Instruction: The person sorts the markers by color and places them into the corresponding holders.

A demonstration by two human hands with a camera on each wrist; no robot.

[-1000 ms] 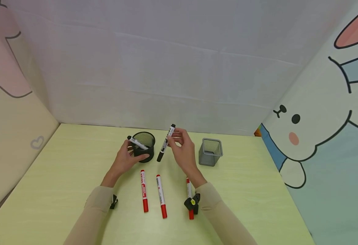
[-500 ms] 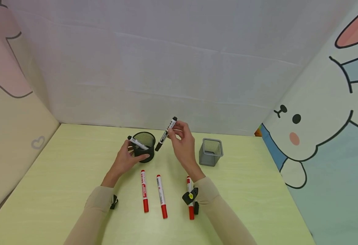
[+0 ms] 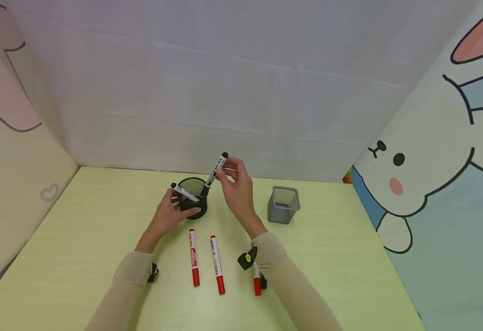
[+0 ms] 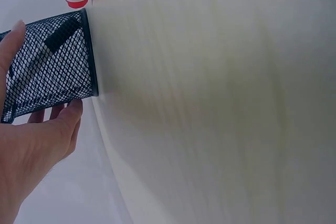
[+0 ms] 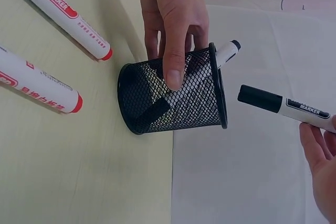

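Note:
My left hand (image 3: 168, 220) grips a round black mesh pen cup (image 5: 199, 106), thumb along its near side and fingers behind it. Inside leans a white marker (image 3: 186, 193), its black cap down in the cup and its other end poking past the rim. My right hand (image 3: 239, 191) pinches another white marker (image 5: 304, 113) with a black cap. This one is tilted, cap end lowest, just above the cup's mouth; the right wrist view shows a small gap between cap and rim.
Red-capped markers lie on the table nearer the person: a left one (image 3: 193, 257), a middle one (image 3: 217, 264), and a right one (image 3: 257, 282) partly behind the right wrist's camera. A square grey mesh cup (image 3: 280, 214) stands at right. A pale wall (image 3: 241, 115) rises behind the table.
My right hand has moved left and slightly up, bringing its marker from beside the black cup to over its mouth. The left hand and the cup have stayed put.

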